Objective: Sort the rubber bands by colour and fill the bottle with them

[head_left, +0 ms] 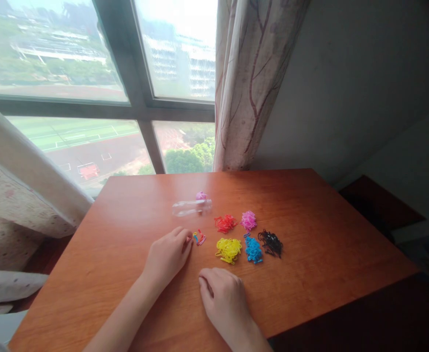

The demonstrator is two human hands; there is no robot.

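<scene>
Small piles of rubber bands lie on the wooden table [310,220]: red [225,223], pink [248,220], yellow [228,249], blue [253,250] and black [270,243]. My left hand [168,254] rests on the table with its fingers curled, the fingertips touching a small mixed-colour bunch of bands [199,237]. My right hand [224,296] lies near the front edge, fingers curled under, just below the yellow pile; I see nothing in it. A clear plastic tube [191,207] with a pink bit at its end lies behind the piles.
A window [126,73] and a patterned curtain [251,83] stand behind the table. A grey wall is at the right. A dotted cushion or fabric [12,205] sits left of the table. A dark wooden ledge [379,200] lies lower at the right.
</scene>
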